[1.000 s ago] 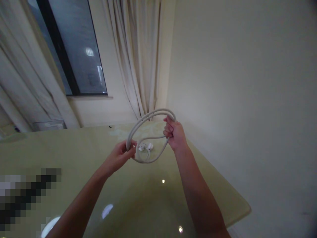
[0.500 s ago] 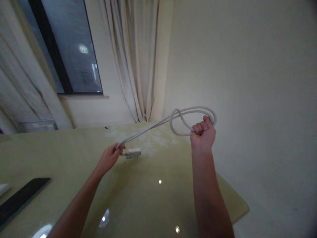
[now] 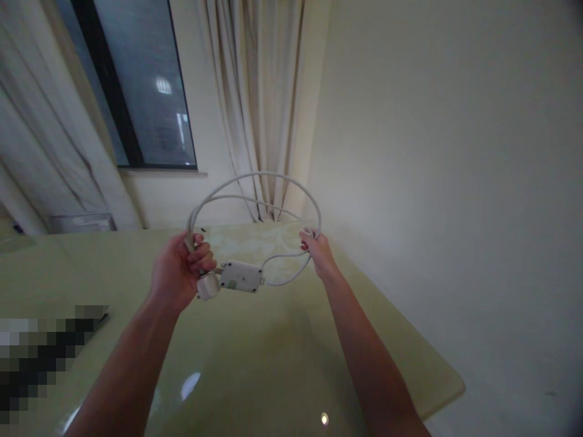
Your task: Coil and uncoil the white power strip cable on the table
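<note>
White box (image 3: 241, 277): taken as the landmark; its flat face, with dark dots near the corners, is turned towards the view; whether it is hung clear of the table (image 3: 255, 370) or rested on it cannot be told.
White cable (image 3: 257, 174): held in loose loops above the white box, with two strands arched from hand to hand; a smaller loop is seen between the box's right end and the right hand.
White plug block (image 3: 208, 286): found just left of the box, directly under the fingers of the left hand (its prongs, if any, cannot be made out).
Left hand (image 3: 182, 267): placed left of the box and a little above it; its fingers are curled tightly around the gathered cable strands.
Right hand (image 3: 319, 249): placed right of the box and higher; the cable is pinched between thumb and fingertips.
Dark flat thing (image 3: 50, 364): seen well left of the box and nearer the wearer; its outline is masked by coarse pixels.
Loops between the hands: the step is judged to be the arranging of the cable into a coil; the loops are open and uneven, so it is judged unfinished.
Slack in the cable: the next move is judged to call for the strands to be drawn together evenly; a firm left grip is called for, lest box and plug block be swung about.
</note>
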Demonstrator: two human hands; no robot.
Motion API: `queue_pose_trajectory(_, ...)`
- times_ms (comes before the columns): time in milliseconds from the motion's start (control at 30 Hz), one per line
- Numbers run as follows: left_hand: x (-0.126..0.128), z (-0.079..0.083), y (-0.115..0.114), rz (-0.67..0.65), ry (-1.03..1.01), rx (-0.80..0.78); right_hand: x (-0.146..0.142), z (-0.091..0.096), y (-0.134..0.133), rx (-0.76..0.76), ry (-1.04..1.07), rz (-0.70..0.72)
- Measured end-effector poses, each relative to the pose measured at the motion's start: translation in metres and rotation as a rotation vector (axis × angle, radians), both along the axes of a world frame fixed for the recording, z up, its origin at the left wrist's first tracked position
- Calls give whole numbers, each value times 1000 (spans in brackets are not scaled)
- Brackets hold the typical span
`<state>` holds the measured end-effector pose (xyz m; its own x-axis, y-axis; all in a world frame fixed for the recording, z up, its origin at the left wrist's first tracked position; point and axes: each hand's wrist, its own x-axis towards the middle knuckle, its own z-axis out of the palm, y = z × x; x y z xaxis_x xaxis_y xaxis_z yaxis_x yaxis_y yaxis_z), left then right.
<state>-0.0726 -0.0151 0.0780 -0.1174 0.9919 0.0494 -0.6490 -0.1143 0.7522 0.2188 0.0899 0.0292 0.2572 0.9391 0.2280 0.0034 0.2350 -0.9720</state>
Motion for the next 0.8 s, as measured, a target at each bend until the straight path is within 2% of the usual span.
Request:
queue_pose_trajectory(67,4,6,-5,3,-21,30,3,-6,4,-29,-55,7)
queue_pose_trajectory(133,10,9,-8,30,13,24,4,-2,0,-5,-119,-21)
queue_pose_trajectory(233,25,7,-11,75,164,-41,-9,15,-25,209,-249,-28)
queue_pose_trajectory(267,30,6,-12,80,211,-49,-18,21,-37,300,-293,30)
queue_pose_trajectory(333,41,3,-14,68,276,-17,-41,28,-63,362,-400,317)
queue_pose_trajectory(400,48,-1,-16,44,320,38,-65,27,-83,376,-604,606)
queue_pose_trajectory(500,47,-5,-16,32,438,74,-87,19,-95,356,-716,779)
queue_pose_trajectory(600,36,-6,-12,91,513,90,-85,18,-90,230,-640,817)
queue_pose_trajectory(667,26,-6,-9,153,528,98,-74,25,-87,213,-554,813)
queue_pose_trajectory(733,16,-6,-5,193,549,87,-60,36,-85,256,-432,745)
queue_pose_trajectory(800,8,-8,0,220,577,65,-46,47,-85,304,-306,601)
